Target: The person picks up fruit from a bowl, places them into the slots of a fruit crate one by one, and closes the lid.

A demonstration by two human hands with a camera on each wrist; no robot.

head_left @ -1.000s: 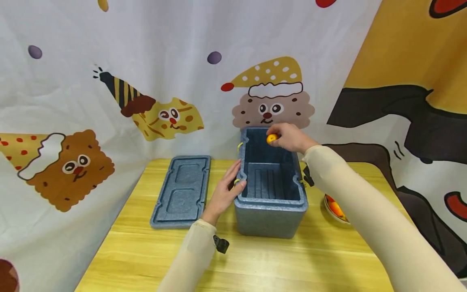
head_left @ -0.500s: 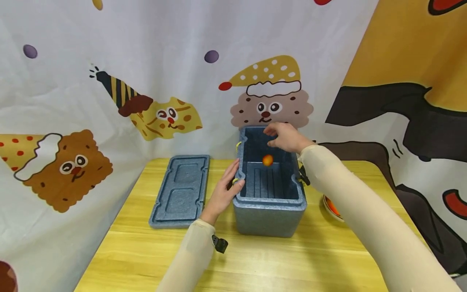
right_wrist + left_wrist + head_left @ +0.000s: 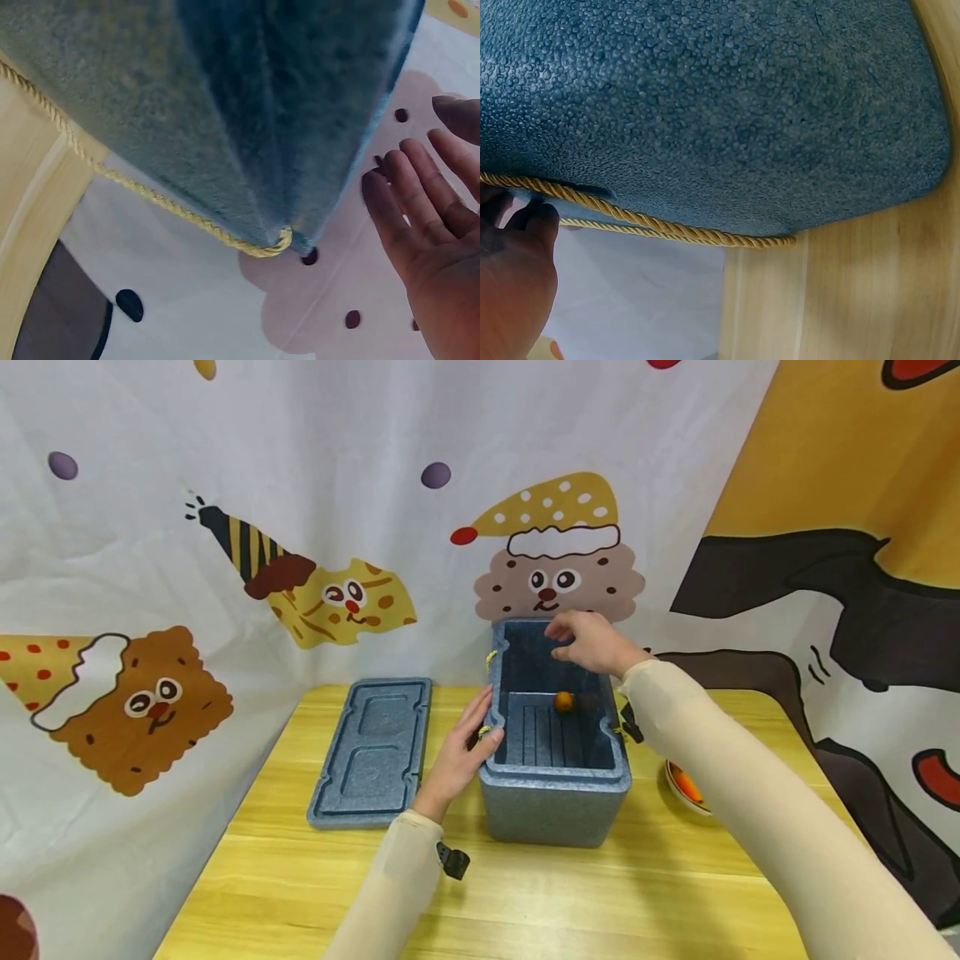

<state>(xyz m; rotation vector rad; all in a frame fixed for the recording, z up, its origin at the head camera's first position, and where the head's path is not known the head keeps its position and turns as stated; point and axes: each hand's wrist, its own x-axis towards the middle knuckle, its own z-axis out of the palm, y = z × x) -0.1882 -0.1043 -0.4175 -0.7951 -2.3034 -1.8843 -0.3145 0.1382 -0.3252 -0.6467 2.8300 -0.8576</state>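
Note:
A grey-blue foam box (image 3: 555, 810) stands uncovered on the table. Inside it, near the far end of the ribbed floor, lies a small orange fruit (image 3: 564, 702). My left hand (image 3: 459, 756) rests against the box's left rim, thumb over the edge and fingers along the outer side. Above the far right of the box hovers my right hand (image 3: 592, 643), holding nothing, its fingers loosely bent and apart. The right wrist view shows the same hand (image 3: 442, 217) beside the box's corner. A yellow rope (image 3: 667, 225) runs along the box's side by the left fingers.
The foam lid (image 3: 371, 752) lies flat on the wooden table (image 3: 247, 877), left of the box. To the right, partly behind the right sleeve, sits a bowl (image 3: 690, 802) with red and orange fruit (image 3: 684, 782). A printed curtain (image 3: 360, 460) hangs close behind.
The orange fruit has left my right hand's fingers and dropped to the box floor. My right hand has opened and stays over the box. The left hand keeps its place.

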